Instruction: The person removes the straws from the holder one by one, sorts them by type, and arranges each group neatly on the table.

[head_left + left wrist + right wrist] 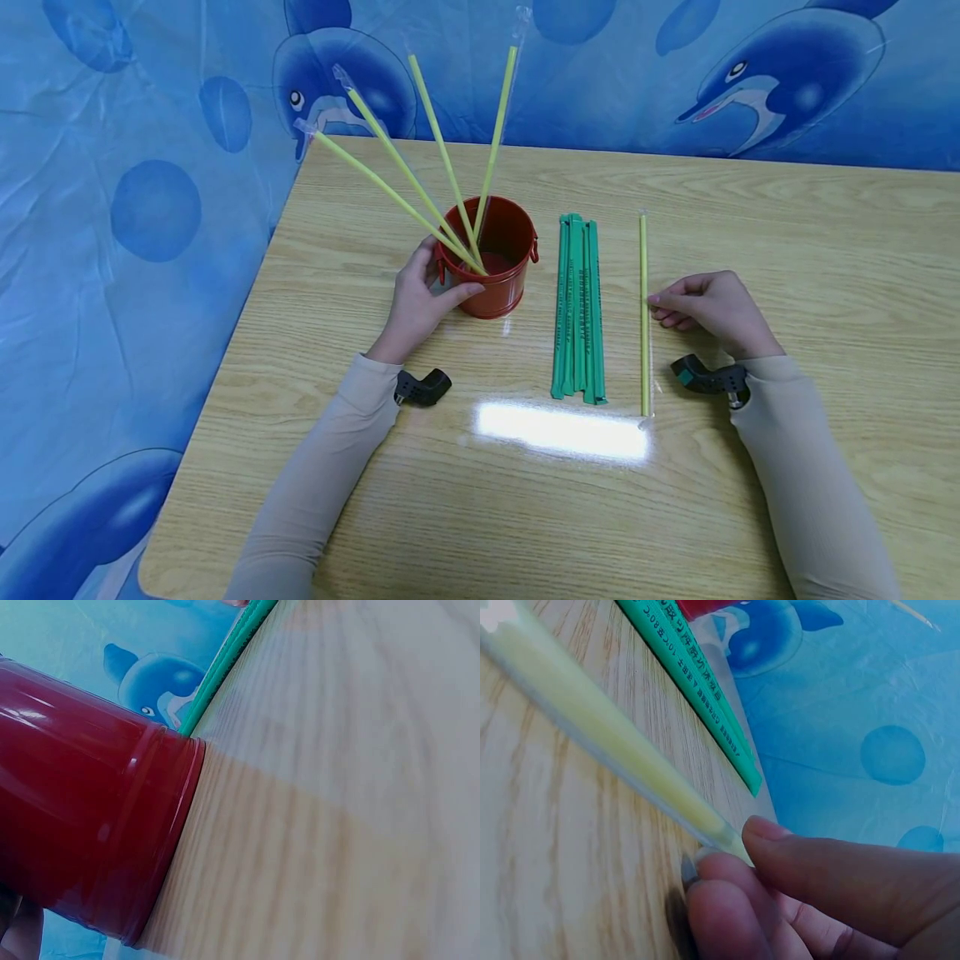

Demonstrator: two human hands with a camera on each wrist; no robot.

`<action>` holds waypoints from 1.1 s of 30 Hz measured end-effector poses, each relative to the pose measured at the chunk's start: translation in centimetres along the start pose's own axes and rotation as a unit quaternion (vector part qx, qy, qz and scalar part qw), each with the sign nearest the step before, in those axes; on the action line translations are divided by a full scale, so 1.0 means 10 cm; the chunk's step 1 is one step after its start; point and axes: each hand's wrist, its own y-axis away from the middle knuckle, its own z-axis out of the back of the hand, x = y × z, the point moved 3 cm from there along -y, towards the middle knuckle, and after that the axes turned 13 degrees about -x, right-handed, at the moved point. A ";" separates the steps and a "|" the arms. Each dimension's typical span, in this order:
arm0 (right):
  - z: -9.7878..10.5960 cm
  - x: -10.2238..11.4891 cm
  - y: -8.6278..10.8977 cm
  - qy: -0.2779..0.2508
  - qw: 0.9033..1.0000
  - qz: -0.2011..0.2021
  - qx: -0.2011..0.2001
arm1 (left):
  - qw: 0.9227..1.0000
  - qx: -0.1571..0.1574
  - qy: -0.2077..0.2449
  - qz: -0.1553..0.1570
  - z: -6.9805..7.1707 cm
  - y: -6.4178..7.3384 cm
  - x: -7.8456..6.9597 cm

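Note:
A red bucket with small side handles stands on the table, several yellow straws in clear wrappers leaning out of it. My left hand grips the bucket's near left side, thumb across its front and fingers behind. In the left wrist view the bucket's wall fills the left side. Another wrapped yellow straw lies lengthwise on the right. My right hand pinches that straw near its middle between thumb and forefinger, as the right wrist view shows at the thumb.
Between bucket and single straw lies a bundle of green-wrapped straws with dark printing. The wooden table ends at the back and left against a blue dolphin-patterned sheet. A light's glare shows on the tabletop near the straws.

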 end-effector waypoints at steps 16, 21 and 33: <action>0.02 -0.05 -0.03 -0.013 1.000 -0.007 0.010 | 1.000 0.003 0.000 0.001 0.00 0.00 0.01; 0.03 -0.06 -0.04 -0.024 1.000 -0.011 0.011 | 1.000 0.001 -0.002 0.002 0.00 0.00 0.01; 0.04 -0.04 -0.02 -0.041 0.999 -0.007 -0.010 | 1.000 0.004 -0.004 0.000 0.00 -0.01 0.02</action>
